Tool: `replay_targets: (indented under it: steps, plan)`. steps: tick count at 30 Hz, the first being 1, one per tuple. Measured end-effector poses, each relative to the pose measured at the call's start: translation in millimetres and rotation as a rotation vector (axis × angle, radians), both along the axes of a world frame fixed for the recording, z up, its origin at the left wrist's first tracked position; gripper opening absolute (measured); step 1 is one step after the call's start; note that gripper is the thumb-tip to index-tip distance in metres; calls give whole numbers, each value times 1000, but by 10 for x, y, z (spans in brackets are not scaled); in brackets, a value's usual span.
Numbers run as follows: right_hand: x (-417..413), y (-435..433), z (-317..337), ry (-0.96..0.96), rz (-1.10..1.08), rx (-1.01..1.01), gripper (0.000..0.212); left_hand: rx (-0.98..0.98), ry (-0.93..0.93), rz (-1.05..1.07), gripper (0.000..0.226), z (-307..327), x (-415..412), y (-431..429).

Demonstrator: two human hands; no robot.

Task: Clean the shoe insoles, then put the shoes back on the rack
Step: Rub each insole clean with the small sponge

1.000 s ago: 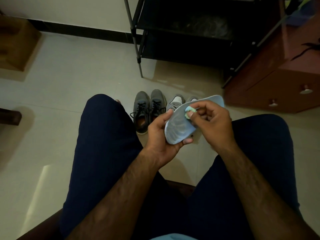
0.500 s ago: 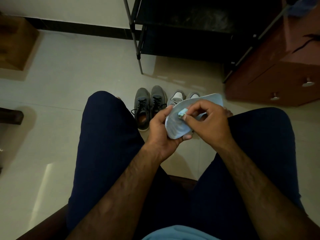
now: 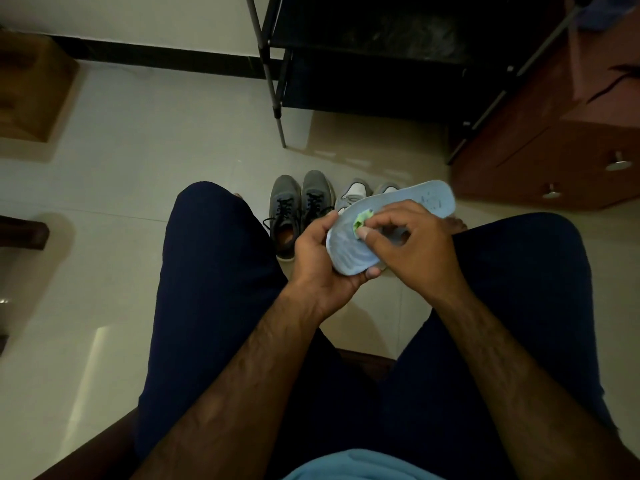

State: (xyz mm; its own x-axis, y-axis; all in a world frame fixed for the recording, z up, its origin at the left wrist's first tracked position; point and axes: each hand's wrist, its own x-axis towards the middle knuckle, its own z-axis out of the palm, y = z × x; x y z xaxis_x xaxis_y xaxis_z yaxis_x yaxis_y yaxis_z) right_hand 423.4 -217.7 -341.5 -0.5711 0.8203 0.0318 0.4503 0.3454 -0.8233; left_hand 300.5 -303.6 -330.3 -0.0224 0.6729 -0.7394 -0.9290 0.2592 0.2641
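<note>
A pale blue insole is held between my knees, its far end pointing up and right. My left hand grips its near end from below, thumb under the edge. My right hand pinches a small green wad of cloth and presses it on the insole's upper face. On the floor beyond stand a pair of dark grey lace-up shoes and, to their right, a pair of light grey shoes partly hidden behind the insole. The black shoe rack stands at the back.
A reddish-brown cabinet with metal knobs stands right of the rack. A wooden piece sits at the far left by the wall. My legs in dark trousers flank the shoes on pale floor tiles. I sit on a dark seat.
My right hand with the green cloth has shifted slightly along the insole's face, rubbing it. My left hand keeps the same hold. The view has dipped a little.
</note>
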Motion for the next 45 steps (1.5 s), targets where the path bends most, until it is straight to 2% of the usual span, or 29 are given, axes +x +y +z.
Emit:
replay_targets:
  steps: [3, 7, 9, 14, 19, 23, 28, 33, 37, 42, 45]
  plan:
    - [-27, -13, 14, -12, -8, 41, 11, 8, -6, -23, 49, 12, 16, -9]
    - [-37, 61, -4, -40, -108, 14, 30, 5, 10, -40, 50, -2, 33, -3]
    - [-52, 98, 2, -53, -132, 58, 23, -10, 19, -43, 50, -29, 29, 0]
    - [-137, -88, 52, 21, 99, 30, 16, -19, -53, -27, 50, -69, 31, -11]
    - [-78, 110, -46, -65, -41, 78, 12, -72, 18, -47, 52, -144, 41, 11]
    - [-139, -114, 11, -30, 177, 33, 12, -59, -28, -49, 55, -162, 9, -5]
    - [-95, 49, -104, -108, 10, 26, 13, -105, 30, -76, 54, -197, 47, -2]
    - [-155, -171, 10, -21, 191, -12, 13, -82, -70, -16, 58, -177, 24, -14]
    - [-129, -5, -117, -125, 34, -29, 14, -137, 21, -90, 60, -202, 66, 4]
    - [-181, -236, 26, -19, 160, -93, 14, -104, -76, -2, 51, -148, 20, -8]
    - [-172, -92, -68, -97, 34, -111, 13, -106, -14, -55, 54, -227, 40, 8]
